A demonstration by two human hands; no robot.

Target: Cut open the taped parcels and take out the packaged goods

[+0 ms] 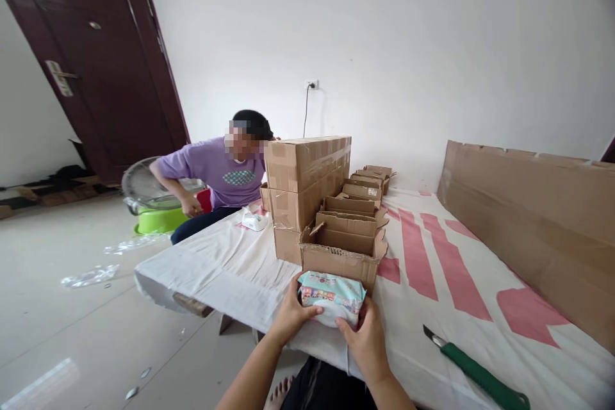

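Both my hands hold a soft pale-blue packet with colourful print, at the near edge of the cloth-covered table. My left hand grips its left end, fingers curled on top. My right hand grips its right end. The packet sits just in front of an open cardboard box, the nearest of a row of several open boxes.
Sealed cartons are stacked left of the row. A green-handled utility knife lies at right, a flat cardboard sheet beyond it. A person in a purple shirt sits by a fan and green basin.
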